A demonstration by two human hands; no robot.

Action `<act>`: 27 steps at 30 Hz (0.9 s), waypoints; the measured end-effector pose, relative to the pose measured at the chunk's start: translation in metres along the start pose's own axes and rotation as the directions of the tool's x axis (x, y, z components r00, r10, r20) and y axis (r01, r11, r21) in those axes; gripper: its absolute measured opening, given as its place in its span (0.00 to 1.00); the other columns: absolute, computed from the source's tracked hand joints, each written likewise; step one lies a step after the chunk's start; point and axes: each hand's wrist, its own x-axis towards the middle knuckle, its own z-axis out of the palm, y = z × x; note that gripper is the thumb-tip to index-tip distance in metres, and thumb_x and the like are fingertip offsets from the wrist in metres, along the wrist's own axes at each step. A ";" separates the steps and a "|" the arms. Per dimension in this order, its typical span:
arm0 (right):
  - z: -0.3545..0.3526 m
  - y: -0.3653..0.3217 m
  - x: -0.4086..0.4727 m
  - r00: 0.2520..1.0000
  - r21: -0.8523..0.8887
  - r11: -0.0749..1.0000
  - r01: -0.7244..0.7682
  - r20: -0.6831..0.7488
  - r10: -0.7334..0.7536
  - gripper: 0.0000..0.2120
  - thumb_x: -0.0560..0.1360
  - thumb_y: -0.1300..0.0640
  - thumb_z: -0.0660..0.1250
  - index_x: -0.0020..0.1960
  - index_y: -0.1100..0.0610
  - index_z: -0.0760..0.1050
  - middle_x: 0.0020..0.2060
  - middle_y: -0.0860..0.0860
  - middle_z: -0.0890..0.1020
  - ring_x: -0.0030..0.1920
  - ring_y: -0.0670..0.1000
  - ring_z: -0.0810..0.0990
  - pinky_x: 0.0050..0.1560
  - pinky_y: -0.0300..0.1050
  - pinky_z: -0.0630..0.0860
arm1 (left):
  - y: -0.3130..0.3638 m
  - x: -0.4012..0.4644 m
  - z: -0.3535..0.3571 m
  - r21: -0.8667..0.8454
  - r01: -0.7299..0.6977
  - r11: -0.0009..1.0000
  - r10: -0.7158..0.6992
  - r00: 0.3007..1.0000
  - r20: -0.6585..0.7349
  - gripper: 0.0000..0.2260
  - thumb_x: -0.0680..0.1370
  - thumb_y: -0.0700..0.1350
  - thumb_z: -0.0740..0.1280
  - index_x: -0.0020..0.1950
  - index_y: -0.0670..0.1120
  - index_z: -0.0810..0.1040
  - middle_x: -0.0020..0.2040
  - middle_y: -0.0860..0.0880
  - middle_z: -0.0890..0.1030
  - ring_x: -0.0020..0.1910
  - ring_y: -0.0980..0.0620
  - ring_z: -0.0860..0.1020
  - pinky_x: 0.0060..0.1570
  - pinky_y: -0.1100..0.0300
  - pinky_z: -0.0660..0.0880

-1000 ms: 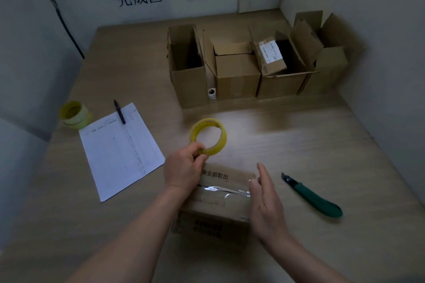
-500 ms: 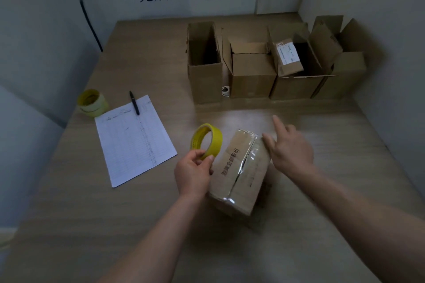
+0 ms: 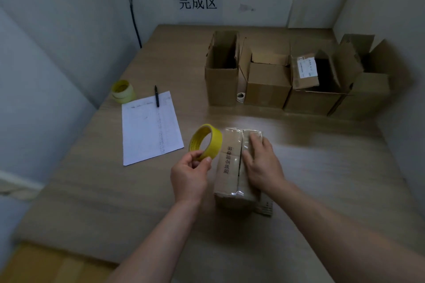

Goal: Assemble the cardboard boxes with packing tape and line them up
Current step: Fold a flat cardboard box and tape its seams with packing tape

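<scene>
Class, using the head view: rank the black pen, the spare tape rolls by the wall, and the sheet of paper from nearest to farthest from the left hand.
From the left hand:
1. Sheet of paper, just left of it.
2. Black pen, at the paper's far edge.
3. Spare tape rolls, farthest left by the wall.

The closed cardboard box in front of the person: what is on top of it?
A strip of clear tape runs along the seam of the closed box, and the right hand lies flat on it, covering part of the tape. The left hand holds the yellow tape roll beside it.
</scene>
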 end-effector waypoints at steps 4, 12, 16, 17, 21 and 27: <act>-0.014 -0.007 0.001 0.994 -0.144 0.989 -0.022 0.104 0.037 0.31 0.77 0.41 0.61 0.76 0.42 0.52 0.73 0.55 0.61 0.72 0.61 0.64 0.68 0.58 0.67 | 0.028 -0.007 -0.024 0.099 -0.154 0.983 0.147 0.987 0.068 0.12 0.71 0.36 0.74 0.42 0.55 0.82 0.36 0.43 0.82 0.39 0.41 0.82 0.46 0.45 0.81; -0.085 -0.073 -0.075 0.833 -0.171 0.826 0.537 -0.046 -0.551 0.31 0.71 0.36 0.64 0.72 0.45 0.68 0.75 0.51 0.66 0.77 0.53 0.58 0.73 0.59 0.61 | 0.101 -0.035 -0.047 0.155 -0.417 0.896 0.303 0.828 0.472 0.10 0.73 0.35 0.72 0.49 0.50 0.84 0.37 0.50 0.83 0.38 0.53 0.82 0.45 0.52 0.82; -0.108 -0.080 -0.096 0.817 -0.263 0.805 0.532 -0.091 -0.569 0.10 0.73 0.41 0.65 0.45 0.47 0.74 0.60 0.46 0.80 0.70 0.49 0.70 0.69 0.51 0.66 | 0.121 -0.046 -0.051 0.107 -0.568 0.816 0.365 0.650 0.667 0.11 0.74 0.34 0.71 0.53 0.46 0.82 0.32 0.51 0.77 0.31 0.55 0.74 0.36 0.60 0.75; -0.110 -0.081 -0.107 0.822 -0.216 0.815 0.538 -0.078 -0.564 0.11 0.73 0.41 0.65 0.41 0.48 0.71 0.52 0.45 0.82 0.61 0.46 0.76 0.60 0.45 0.71 | 0.122 -0.049 -0.053 0.073 -0.585 0.807 0.386 0.618 0.685 0.11 0.73 0.34 0.71 0.54 0.44 0.81 0.32 0.50 0.76 0.31 0.54 0.73 0.35 0.59 0.73; -0.111 -0.084 -0.148 0.893 -0.099 0.893 0.440 -0.055 -0.446 0.11 0.74 0.45 0.67 0.42 0.49 0.67 0.31 0.46 0.74 0.32 0.48 0.71 0.31 0.45 0.68 | 0.116 -0.063 -0.060 0.055 -0.620 0.783 0.383 0.549 0.743 0.12 0.74 0.34 0.71 0.53 0.44 0.75 0.30 0.55 0.73 0.29 0.56 0.70 0.34 0.63 0.69; -0.096 -0.093 -0.190 0.965 -0.604 0.757 0.249 0.087 -0.248 0.20 0.77 0.46 0.60 0.69 0.40 0.64 0.49 0.48 0.83 0.50 0.56 0.80 0.44 0.49 0.76 | 0.085 -0.090 -0.065 0.240 -0.737 0.632 0.253 0.489 0.835 0.13 0.73 0.40 0.73 0.48 0.52 0.71 0.34 0.56 0.76 0.34 0.61 0.72 0.32 0.71 0.63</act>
